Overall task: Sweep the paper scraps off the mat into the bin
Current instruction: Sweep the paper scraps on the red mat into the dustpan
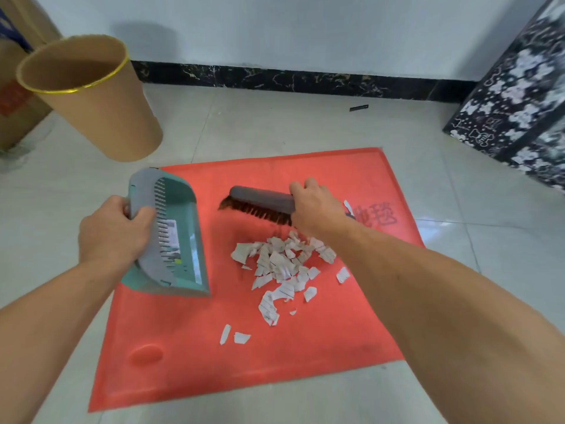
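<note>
A red mat [214, 347] lies on the tiled floor. A heap of white paper scraps [282, 264] sits at its middle, with a few loose pieces [235, 335] nearer me. My left hand [113, 231] grips a teal and grey dustpan [174, 237] by its grey back, at the mat's left edge with its lip on the mat. My right hand [315, 206] holds a grey brush [260, 205] with dark bristles, just beyond the heap. A tan cardboard bin [101, 105] with a gold rim stands at the back left, off the mat.
A cardboard box [15, 99] stands behind the bin at the far left. A black and white patterned block [519, 96] stands at the right. A small dark strip [358, 108] lies on the floor near the wall's black skirting.
</note>
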Tool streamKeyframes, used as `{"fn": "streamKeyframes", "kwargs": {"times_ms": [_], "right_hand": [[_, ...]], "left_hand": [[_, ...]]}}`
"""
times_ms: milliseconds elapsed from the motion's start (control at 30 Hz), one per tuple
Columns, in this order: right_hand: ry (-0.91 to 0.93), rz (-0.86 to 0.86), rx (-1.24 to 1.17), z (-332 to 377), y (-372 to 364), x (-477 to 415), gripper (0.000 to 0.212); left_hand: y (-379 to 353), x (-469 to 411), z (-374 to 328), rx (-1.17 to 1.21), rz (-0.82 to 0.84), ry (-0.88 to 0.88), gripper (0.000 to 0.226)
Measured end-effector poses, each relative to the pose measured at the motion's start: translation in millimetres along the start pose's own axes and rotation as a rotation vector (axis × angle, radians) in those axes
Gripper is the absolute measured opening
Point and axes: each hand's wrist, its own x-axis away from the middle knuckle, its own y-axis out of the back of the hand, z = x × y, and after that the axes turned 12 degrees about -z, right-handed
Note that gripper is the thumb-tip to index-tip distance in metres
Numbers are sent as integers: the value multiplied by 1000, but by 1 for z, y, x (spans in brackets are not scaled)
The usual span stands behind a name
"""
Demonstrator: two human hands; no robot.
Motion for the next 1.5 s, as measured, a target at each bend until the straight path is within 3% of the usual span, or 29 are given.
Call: {"fn": "streamKeyframes", "kwargs": {"times_ms": [167,367,500,733,867,1133,1300,1500], "right_hand": [[-267,-127,-157,-36,22,20,23],[-547,-225,-59,-87,37,34,28],[-635,-244,-5,-123,32,41,28],[-644,-178,25,-140,-1,54,35],[-507,-130,-74,-111,-14,51,32],[-400,-52,-207,-42,-14,50,22],[-454,-102,-222,-32,-5,50,21],[-545,-161,-101,-74,14,52,29]], "left_hand": [[5,-5,-3,41,8,-3,31],[-2,-2,-9,31,81,-42,27],[-11,1,-11,6,99,-64,28],[-16,6,-15,-31,98,-54,27],[-19,2,-12,-25,102,-40,27],[-18,4,-14,-1,104,-31,27],[-13,7,-13,13,90,-25,29],[-6,2,-9,35,73,5,29]]}}
